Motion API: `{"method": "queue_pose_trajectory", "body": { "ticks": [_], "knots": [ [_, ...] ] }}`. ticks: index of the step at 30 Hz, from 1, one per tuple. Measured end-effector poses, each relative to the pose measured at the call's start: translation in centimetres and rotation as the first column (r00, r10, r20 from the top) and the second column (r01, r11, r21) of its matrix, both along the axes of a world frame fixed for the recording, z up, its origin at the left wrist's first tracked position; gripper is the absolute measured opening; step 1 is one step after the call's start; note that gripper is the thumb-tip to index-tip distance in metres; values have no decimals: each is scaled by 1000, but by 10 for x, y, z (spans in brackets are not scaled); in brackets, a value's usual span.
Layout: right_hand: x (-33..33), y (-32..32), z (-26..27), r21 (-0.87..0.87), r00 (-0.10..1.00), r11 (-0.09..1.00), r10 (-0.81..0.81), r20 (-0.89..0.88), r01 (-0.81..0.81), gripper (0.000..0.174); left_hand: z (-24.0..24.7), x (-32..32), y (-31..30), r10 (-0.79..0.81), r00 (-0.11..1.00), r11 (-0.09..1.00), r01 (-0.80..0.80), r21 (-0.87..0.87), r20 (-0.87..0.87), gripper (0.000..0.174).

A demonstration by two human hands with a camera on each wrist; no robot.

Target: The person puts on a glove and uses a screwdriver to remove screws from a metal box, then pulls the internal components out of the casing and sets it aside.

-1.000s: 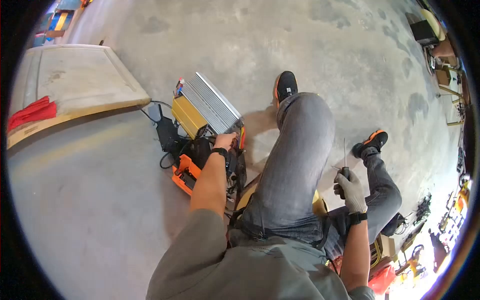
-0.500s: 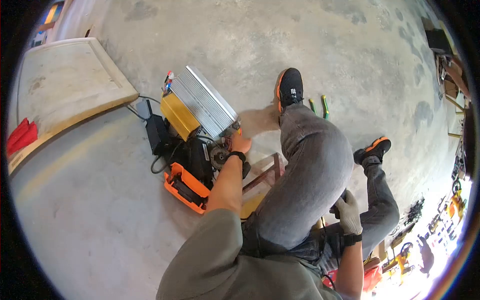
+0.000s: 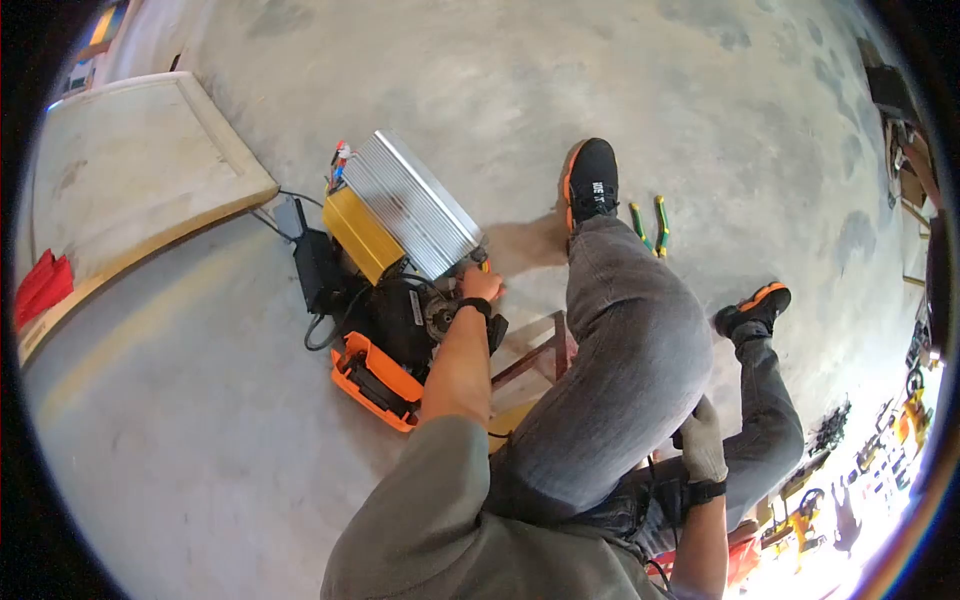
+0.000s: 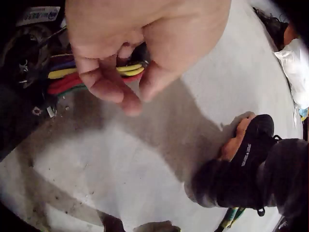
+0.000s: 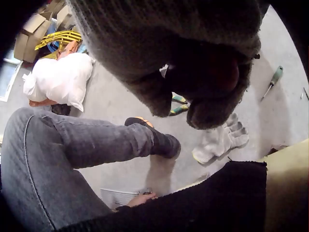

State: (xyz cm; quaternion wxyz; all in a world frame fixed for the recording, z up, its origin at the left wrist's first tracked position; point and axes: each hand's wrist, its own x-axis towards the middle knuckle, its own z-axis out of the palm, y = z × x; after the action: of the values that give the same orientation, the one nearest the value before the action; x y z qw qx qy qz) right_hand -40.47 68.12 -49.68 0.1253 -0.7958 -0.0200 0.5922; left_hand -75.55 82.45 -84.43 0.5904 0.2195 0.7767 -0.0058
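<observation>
My bare left hand (image 3: 483, 284) reaches down to the near corner of a finned silver metal box (image 3: 412, 200). In the left wrist view its curled fingers hold a bundle of coloured wires (image 4: 63, 83), with red, yellow and green strands. My right hand (image 3: 706, 446), in a knitted glove, is low beside the thigh, partly covered by the leg. The right wrist view shows its gloved fingers curled round a dark screwdriver handle (image 5: 207, 77); the blade is hidden. A gold box (image 3: 363, 235) lies against the silver one.
Near the wires are an orange plastic housing (image 3: 350, 380) and a black box (image 3: 318, 270). Pliers (image 3: 662, 225) with green handles lie beyond my knee. On the floor are a loose glove (image 5: 219, 142) and a green-handled screwdriver (image 5: 277, 76). A pale panel (image 3: 130, 170) stands left.
My right hand has dropped with the screwdriver from in front of the shin to beside the thigh. My left hand stays at the wires. The pliers have come into view.
</observation>
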Motion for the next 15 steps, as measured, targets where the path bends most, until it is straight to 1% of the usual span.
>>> {"method": "queue_pose_trajectory", "body": {
  "ticks": [1, 2, 3, 4, 5, 6, 7, 8, 9, 10, 11, 12, 13, 14, 15],
  "knots": [
    [-1, 1, -3, 10, 1000, 1000, 5, -6, -5, 23, 8, 0, 9, 5, 1000, 1000, -5, 10, -6, 32],
    [0, -1, -4, 28, 1000, 1000, 0, -13, 1, 23, 15, 5, 14, -21, 1000, 999, 21, 29, 22, 24],
    [0, -3, -4, 41, 1000, 999, -5, -21, 6, 23, 17, 7, 14, -48, 998, 998, 46, 43, 50, 21],
    [1, -4, -4, 44, 1000, 999, 2, -23, -1, 23, 15, 7, 18, -154, 988, 988, 154, 17, 29, 23],
    [1, -4, -3, 39, 1000, 999, 15, -21, -14, 24, 10, 10, 22, -146, 989, 989, 146, 18, 26, 23],
    [1, -6, -2, 32, 999, 999, 28, -20, -28, 24, -5, 14, 18, -251, 967, 962, 255, 97, -47, 25],
    [2, -8, -2, 34, 999, 999, 35, -24, -34, 24, -5, 21, 21, -348, 929, 915, 366, 169, -128, 28],
    [2, -10, -3, 43, 999, 998, 34, -13, -34, 24, -5, 28, 25, -326, 933, 910, 353, 218, -151, 32],
    [2, -11, -3, 50, 999, 998, 33, -3, -33, 24, 2, 34, 33, -321, 934, 911, 349, 221, -154, 32],
    [1, -10, -1, 53, 999, 998, 37, -6, -36, 24, 7, 38, 39, -373, 914, 903, 397, 166, -160, 21],
    [0, -8, 1, 48, 1000, 999, 20, 6, -21, 24, 13, 40, 46, -424, 891, 890, 443, 111, -162, 16],
    [-1, -6, 3, 45, 1000, 999, 4, 19, -5, 24, 10, 38, 48, -397, 910, 911, 406, 65, -118, 18],
    [0, -9, 2, 53, 1000, 999, 6, 16, -7, 24, 3, 34, 44, -394, 911, 912, 405, 71, -124, 18],
    [2, -13, 0, 92, 1000, 996, 0, 4, 0, 24, -3, 31, 40, -416, 900, 900, 428, 79, -130, 20],
    [3, -15, -1, 133, 1000, 991, -9, -8, 10, 24, 3, 31, 42, -439, 888, 887, 452, 89, -138, 22]
  ]
}}
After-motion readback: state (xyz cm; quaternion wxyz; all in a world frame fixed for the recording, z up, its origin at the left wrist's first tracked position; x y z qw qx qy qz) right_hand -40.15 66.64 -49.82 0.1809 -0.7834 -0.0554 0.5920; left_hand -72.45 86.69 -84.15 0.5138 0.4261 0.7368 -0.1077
